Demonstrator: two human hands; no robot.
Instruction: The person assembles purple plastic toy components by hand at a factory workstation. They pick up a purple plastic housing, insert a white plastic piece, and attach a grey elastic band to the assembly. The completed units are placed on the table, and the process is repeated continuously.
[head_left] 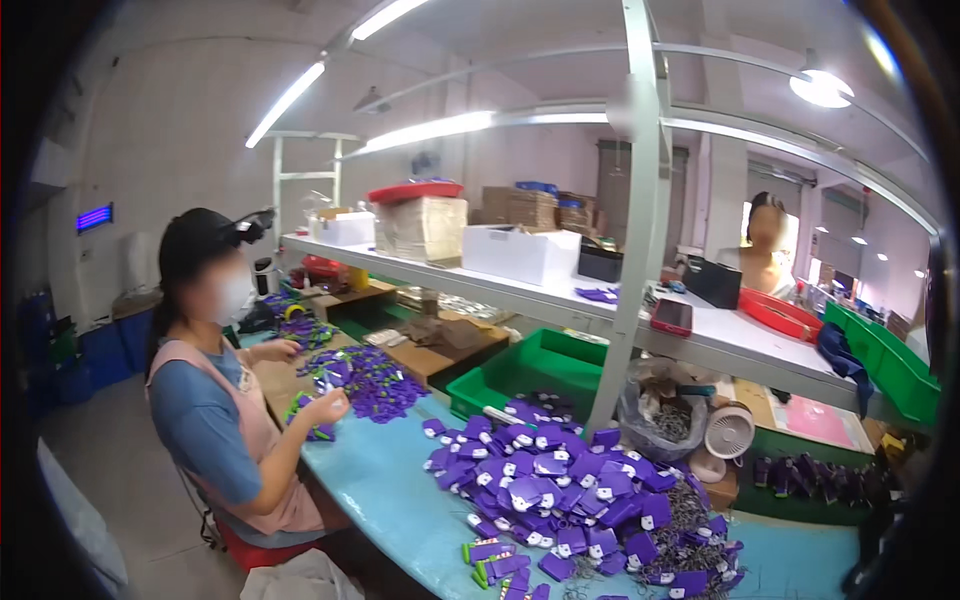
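Observation:
Neither of my hands shows in the head view. A large heap of flat purple plastic pieces with white tabs (545,470) lies on the blue-covered table (370,485). Thin grey metal bits (690,505) are tangled along the heap's right side. At its near left edge are a few purple pieces with bright green ends (495,562). A co-worker in a cap and pink apron sits at the left; their hand (328,407) is raised beside green and purple pieces (315,430). Smaller purple parts (385,385) are spread beyond that hand.
A green bin (485,385) stands behind the heap. Right of the upright post (625,250) are a plastic bag of metal bits (660,415) and a small fan (728,432). The shelf above holds boxes (520,255), a phone (672,316) and a red basin (780,315).

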